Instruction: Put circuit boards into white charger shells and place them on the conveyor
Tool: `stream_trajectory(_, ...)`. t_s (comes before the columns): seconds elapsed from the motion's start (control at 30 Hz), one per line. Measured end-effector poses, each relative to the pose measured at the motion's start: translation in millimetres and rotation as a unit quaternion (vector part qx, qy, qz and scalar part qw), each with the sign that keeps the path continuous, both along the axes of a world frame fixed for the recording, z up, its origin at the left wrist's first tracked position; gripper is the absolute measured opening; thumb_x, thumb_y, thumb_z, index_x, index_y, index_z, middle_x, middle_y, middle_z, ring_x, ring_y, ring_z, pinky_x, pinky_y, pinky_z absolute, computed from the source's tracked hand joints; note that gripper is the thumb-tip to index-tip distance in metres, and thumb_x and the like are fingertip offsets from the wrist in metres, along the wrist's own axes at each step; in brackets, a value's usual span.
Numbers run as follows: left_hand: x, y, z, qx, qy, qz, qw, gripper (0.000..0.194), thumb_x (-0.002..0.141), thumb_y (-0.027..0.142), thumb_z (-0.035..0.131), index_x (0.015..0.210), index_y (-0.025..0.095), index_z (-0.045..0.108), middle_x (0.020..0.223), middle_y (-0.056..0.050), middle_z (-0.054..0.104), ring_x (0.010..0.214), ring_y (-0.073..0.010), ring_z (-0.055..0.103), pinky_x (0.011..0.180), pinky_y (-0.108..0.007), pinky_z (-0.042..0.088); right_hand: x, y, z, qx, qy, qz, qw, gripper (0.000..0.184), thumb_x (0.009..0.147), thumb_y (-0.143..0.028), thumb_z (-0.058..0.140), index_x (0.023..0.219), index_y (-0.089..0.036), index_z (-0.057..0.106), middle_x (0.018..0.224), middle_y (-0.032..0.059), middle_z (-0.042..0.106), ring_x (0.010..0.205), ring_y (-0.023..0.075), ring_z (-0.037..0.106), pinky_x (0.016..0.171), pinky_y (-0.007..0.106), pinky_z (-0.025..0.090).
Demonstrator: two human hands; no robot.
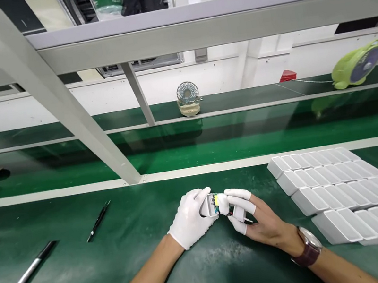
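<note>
My left hand (191,217), in a white glove, is closed around a white plastic charger housing (207,205) above the green table. From the housing's right end sticks a small circuit board (216,203) with a yellow part on it. White finger covers sit on the thumb and fingers of my right hand (248,211). A fingertip of this hand presses at the board's outer end. Between its thumb and fingers is a white plug piece (239,213) with a metal prong pointing right. Whether the board and plug piece are joined is hidden by the fingers.
Rows of white plastic housings (342,189) stand at the right. A marker-like pen (22,281) and black tweezers (99,221) lie at the left. A slanted metal post (73,112) meets the table's rear edge. Behind are a small fan (188,95) and a green fan (356,66).
</note>
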State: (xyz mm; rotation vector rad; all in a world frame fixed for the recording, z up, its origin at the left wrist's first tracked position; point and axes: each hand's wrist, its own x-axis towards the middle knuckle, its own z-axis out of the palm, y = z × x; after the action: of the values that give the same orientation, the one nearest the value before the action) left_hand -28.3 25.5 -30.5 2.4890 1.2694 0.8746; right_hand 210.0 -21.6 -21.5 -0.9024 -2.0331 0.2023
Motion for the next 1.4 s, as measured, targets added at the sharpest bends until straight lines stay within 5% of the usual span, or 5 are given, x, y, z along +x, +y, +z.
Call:
stream_trajectory(0.67,1.4,-2.9,4.6,0.032,-0.032,-0.044,0.998,0.062,0.074,0.017,0.072,0.132,0.024,0.052,0.118,-0.010,0.064,0.108,-0.0270,0.062,0.093,-0.045,0.052,-3.3,-1.9,-3.8,0.005,-0.019,0.013,1.000,0.065,0.086,-0.004,0.065,0.146,-0.016,0.043,0.138,0.0190,0.055,0.123,0.0275,0.059,0.097,0.041,0.055)
stream_trajectory(1.4,4.1,-1.3,4.0,0.011,-0.013,-0.040,0.999,0.058,0.078,0.024,0.076,0.130,0.026,0.051,0.117,-0.008,0.063,0.107,-0.0256,0.062,0.094,-0.044,0.050,-2.4,-2.5,-4.5,0.002,-0.052,0.015,0.999,0.070,0.088,-0.005,0.062,0.152,-0.019,0.035,0.141,0.0184,0.051,0.122,0.0265,0.059,0.097,0.043,0.056)
